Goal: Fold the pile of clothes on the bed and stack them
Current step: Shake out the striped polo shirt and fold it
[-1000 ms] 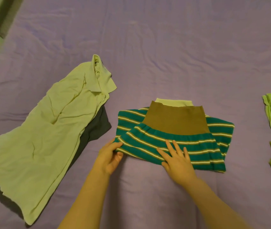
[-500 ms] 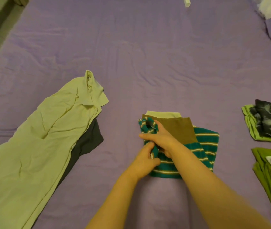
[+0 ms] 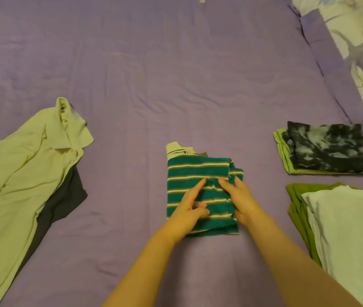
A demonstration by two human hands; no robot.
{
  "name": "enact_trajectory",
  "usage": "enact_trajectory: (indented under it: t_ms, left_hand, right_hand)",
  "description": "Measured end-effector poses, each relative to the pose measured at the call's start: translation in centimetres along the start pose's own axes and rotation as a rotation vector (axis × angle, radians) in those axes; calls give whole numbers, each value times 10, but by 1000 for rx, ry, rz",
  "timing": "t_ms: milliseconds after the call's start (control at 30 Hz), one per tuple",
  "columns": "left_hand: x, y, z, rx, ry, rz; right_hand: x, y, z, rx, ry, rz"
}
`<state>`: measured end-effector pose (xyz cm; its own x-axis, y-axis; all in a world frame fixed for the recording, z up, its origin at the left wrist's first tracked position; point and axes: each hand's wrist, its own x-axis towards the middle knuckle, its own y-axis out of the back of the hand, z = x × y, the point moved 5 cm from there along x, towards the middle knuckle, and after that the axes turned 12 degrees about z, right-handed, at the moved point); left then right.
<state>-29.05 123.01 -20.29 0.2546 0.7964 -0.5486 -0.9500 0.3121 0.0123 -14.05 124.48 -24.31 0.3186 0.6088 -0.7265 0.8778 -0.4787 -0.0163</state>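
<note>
Resting on folded striped shirt [image 3: 198, 171], left hand [image 3: 187, 209], right hand [image 3: 242, 200]

Your hands on the folded striped shirt

Your left hand [image 3: 189, 209] and right hand [image 3: 240, 200] press the striped shirt [image 3: 198, 167] flat, forefinger tips nearly meeting at its middle.

The folded teal striped knit shirt [image 3: 200, 173] lies mid-bed on the purple bedsheet [image 3: 176, 74], with both hands on top. To its left, the pale yellow collared shirt [image 3: 25, 173] overlies a dark grey garment [image 3: 65, 200]. To the right sit two stacks: the black tie-dye folded garment [image 3: 328, 149] behind, the white folded garment [image 3: 348, 229] in front.
</note>
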Motion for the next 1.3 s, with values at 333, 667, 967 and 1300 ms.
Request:
enact_trajectory:
  t_ms: [333,667,967,1300]
  left_hand:
    - [23,-44,-34,59,175,-21]
    - [18,-35,-36,59,111,41]
    - [24,20,-27,857,-156,626]
    - [59,49,-58,205,204,561]
  right_hand:
    - [21,33,18,-138,69,3]
    - [1,51,34,-272,275,173]
    - [9,47,37,-575,308,391]
    - [-3,47,47,-318,198,447]
